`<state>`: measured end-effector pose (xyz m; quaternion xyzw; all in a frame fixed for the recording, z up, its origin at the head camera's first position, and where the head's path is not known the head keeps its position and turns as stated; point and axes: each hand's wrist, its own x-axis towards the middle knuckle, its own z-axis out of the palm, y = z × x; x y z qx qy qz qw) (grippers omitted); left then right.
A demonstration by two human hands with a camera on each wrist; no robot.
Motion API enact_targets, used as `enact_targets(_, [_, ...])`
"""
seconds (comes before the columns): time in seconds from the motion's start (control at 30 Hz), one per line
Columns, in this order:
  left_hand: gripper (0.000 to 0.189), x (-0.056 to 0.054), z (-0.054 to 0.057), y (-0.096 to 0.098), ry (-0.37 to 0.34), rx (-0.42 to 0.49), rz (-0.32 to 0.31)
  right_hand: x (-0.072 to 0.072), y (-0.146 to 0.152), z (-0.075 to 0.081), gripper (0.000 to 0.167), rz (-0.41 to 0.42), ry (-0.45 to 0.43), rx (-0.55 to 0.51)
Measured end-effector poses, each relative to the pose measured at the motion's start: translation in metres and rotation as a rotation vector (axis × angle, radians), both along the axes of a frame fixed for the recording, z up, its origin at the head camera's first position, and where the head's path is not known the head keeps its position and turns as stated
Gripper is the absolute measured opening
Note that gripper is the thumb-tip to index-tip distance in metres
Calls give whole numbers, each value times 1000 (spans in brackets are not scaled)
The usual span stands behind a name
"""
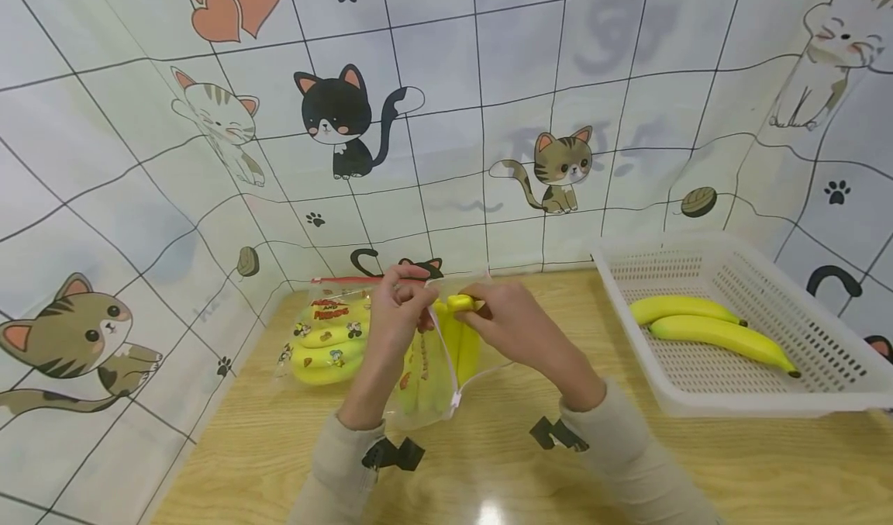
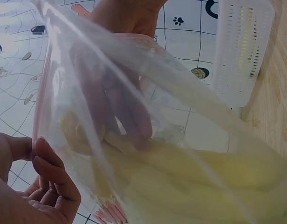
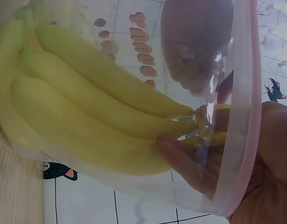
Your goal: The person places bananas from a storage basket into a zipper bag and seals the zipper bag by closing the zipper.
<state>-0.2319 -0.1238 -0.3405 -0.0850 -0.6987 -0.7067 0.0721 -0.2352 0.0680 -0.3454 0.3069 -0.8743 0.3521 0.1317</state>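
Note:
A clear zip bag (image 1: 424, 374) with a pale pink closure strip and printed figures stands upright on the table at the middle of the head view. My left hand (image 1: 398, 316) pinches the bag's rim between thumb and fingers. Reaching through the open mouth, my right hand (image 1: 512, 319) grips a bunch of yellow bananas (image 3: 92, 107) by its stem end. In the right wrist view the bananas lie inside the bag, tips pointing away from the fingers. The left wrist view shows the right fingers (image 2: 139, 116) through the clear plastic, over the bananas.
Left of the hands lies another printed bag (image 1: 335, 308) with a red strip and bananas inside. On the right a white perforated basket (image 1: 670, 401) holds two bananas (image 1: 725, 339). A cat-patterned sheet (image 1: 446, 153) rises behind the wooden table (image 1: 516, 432).

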Motion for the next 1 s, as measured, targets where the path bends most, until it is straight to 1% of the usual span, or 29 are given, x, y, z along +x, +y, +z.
enact_targets(0.17, [27, 0, 0, 1, 0, -9, -6, 0, -2, -1, 20, -24, -19, 36])
enact_targets(0.3, [27, 0, -1, 2, 2, -12, -13, 0, -4, -1, 25, -35, -57, 57])
enact_targets(0.5, [27, 1, -1, 2, 5, -17, -7, 0, -5, -3, 43, -49, -112, 93])
enact_targets(0.67, [28, 0, -2, 2, 8, -12, -17, 1, -4, -3, 54, -11, -142, 130])
enact_targets(0.77, [29, -1, -3, 1, 13, -9, -23, 2, -4, -3, 51, 35, -117, 159])
enact_targets(0.87, [30, -1, -3, 1, 14, -4, -24, 2, -4, -3, 40, 74, -70, 170])
enact_targets(1.0, [28, -1, -3, 0, 9, -4, -23, 3, -3, -3, 29, 97, -35, 156])
